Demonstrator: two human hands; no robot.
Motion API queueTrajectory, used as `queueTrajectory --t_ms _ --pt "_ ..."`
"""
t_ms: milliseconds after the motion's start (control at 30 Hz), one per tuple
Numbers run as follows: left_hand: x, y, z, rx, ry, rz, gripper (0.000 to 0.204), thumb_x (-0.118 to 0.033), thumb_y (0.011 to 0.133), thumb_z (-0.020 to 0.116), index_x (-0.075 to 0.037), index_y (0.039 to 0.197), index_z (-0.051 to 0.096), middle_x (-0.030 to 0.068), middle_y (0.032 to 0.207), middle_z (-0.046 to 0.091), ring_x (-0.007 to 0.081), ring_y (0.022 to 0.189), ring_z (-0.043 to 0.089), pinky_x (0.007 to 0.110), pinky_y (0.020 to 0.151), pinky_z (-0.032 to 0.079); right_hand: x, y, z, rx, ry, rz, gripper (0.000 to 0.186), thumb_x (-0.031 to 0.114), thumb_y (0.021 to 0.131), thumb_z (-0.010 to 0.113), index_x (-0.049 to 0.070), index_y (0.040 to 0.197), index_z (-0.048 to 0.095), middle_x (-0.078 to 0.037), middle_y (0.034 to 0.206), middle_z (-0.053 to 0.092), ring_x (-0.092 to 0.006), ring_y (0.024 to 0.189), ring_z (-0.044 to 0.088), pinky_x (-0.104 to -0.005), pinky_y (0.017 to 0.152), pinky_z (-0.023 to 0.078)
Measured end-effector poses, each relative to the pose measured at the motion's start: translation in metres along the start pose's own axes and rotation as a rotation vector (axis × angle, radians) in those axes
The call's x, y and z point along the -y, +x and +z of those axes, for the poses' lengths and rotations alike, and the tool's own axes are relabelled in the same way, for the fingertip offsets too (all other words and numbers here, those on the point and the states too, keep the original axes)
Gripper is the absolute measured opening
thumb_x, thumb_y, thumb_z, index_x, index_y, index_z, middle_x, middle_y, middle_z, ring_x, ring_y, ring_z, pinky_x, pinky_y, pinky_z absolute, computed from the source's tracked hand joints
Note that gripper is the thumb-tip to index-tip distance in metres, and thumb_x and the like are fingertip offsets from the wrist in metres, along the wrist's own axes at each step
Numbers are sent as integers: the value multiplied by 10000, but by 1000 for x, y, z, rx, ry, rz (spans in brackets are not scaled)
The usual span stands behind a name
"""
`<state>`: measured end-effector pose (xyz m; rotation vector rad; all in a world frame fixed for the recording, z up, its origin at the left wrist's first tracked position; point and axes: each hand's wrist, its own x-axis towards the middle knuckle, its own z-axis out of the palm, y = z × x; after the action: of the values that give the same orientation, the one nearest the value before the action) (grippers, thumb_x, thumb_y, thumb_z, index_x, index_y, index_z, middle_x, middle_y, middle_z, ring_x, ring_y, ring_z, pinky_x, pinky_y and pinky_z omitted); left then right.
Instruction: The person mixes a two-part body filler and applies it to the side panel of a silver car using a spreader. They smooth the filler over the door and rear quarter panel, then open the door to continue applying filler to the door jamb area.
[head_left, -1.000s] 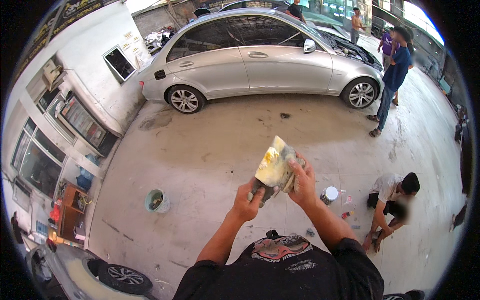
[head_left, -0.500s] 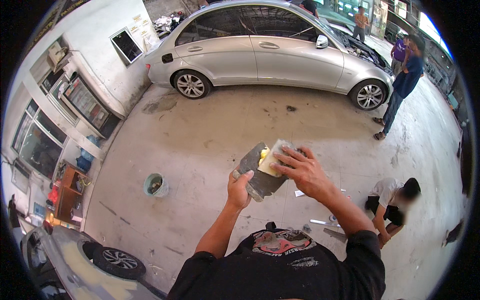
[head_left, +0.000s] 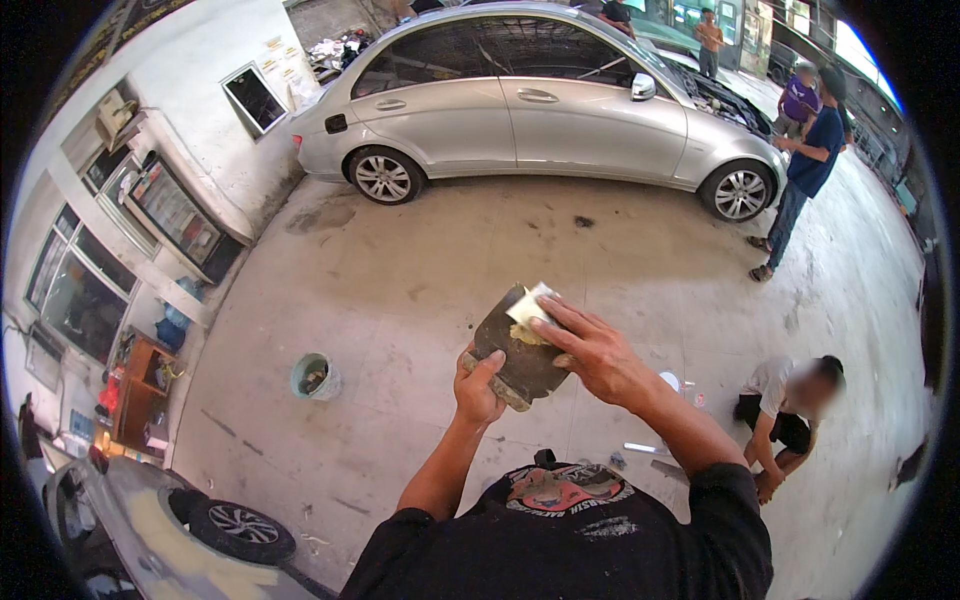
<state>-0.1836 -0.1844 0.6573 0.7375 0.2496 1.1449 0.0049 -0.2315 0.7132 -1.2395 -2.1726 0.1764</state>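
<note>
Dark plate (head_left: pixel 528 372) and pale spreader (head_left: pixel 530 308) held above the floor (head_left: pixel 420 270).
The left hand (head_left: pixel 481 390) is clamped on the plate's lower-left edge, thumb on top; the right hand (head_left: pixel 602 360) is clamped on the spreader over the plate's upper part, yellowish paste (head_left: pixel 524 335) showing below it.

Silver sedan (head_left: pixel 590 132) beyond pale bucket (head_left: pixel 331 385)

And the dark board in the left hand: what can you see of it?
The dark board is a flat grey-brown plate with uneven edges; its material is unclear. The left hand grips its lower left side, holding it askew above the floor. Yellowish paste sits on its upper part, by the pale spreader in the right hand.
</note>
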Motion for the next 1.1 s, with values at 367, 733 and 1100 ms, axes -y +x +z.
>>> queueTrajectory --t_ms 367,733,1100 --pt "-7 5 -20 -47 111 197 365 -74 870 509 21 1219 456 114 1147 560 215 1054 553 357 918 443 -36 -46 5 -628 831 559 353 90 900 509 64 1251 477 -136 1191 531 -216 993 592 -341 826 504" --pt "17 -10 -21 144 750 77 445 -82 889 488 45 1304 386 144 1183 558 205 1037 567 325 887 449 2 -5 21 -576 1614 380 316 73 907 478 -20 1207 444 -140 1118 566 -203 943 620 -344 779 546" --pt "-7 -16 -13 -130 124 -28 382 -7 830 455 52 1208 452 156 1089 581 232 960 606 351 848 499 -9 -10 -5 -30 -361 -96 422 33 759 526 196 1144 584 -22 1294 513 -227 1243 433 -481 1012 282"
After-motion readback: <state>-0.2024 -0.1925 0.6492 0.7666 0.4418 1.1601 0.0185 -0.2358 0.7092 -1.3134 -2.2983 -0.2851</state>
